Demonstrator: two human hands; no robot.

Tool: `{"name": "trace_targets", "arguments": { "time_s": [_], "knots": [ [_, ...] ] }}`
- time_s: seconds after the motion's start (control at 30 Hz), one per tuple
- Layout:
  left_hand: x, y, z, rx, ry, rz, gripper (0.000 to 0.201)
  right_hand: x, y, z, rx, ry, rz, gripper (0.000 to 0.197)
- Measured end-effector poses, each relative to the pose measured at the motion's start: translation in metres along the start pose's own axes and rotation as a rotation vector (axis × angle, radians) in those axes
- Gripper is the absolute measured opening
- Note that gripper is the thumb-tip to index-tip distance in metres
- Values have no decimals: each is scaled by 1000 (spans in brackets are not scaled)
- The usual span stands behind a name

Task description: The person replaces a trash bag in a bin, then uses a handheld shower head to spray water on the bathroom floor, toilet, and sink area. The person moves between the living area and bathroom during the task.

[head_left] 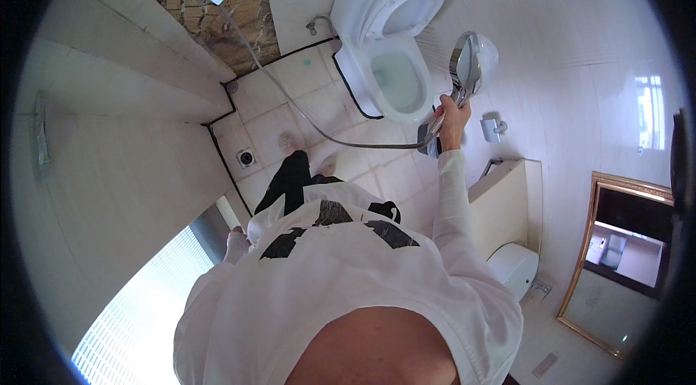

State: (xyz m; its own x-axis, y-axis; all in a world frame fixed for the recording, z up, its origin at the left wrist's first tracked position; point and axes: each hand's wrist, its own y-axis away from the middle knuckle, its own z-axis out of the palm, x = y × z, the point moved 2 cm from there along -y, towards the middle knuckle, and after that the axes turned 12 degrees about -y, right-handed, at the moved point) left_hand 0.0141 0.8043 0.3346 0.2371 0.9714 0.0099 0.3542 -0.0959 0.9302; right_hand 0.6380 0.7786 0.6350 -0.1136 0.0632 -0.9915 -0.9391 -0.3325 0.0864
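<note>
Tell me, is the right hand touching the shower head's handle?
Touching. The head view shows the right hand wrapped around the handle of the shower head, its hose trailing away.

Chrome shower head (466, 62), raised beside toilet bowl, hose seemingly slack.

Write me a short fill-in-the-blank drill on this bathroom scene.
1. The right hand grips a chrome ____ by its handle.
2. The toilet has its lid ____.
3. The hose runs to the mixer on the ____ wall panel.

Missing words: shower head; up; brown stone
</note>
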Motion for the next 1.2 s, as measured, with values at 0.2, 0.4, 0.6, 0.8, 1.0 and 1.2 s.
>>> {"name": "trace_targets", "arguments": {
  "time_s": [0.2,0.4,0.6,0.8,1.0,1.2],
  "knots": [
    [-2,4,14,-55,13,7,27,-16,-4,-2,15,26,24,16],
    [121,10,62,-184,47,308,27,-44,-12,19,-18,-43,-30,19],
    [199,65,94,-328,130,635,27,-79,-27,36,18,2,-61,20],
    [165,1,82,-319,7,468,28,-108,-58,67,-70,-7,-190,20],
    [80,-32,34,-127,159,80,20,-129,-88,92,-148,-11,-278,19],
    [82,17,19,-117,243,48,14,-139,-120,87,-43,-7,-235,19]
  ]
}}
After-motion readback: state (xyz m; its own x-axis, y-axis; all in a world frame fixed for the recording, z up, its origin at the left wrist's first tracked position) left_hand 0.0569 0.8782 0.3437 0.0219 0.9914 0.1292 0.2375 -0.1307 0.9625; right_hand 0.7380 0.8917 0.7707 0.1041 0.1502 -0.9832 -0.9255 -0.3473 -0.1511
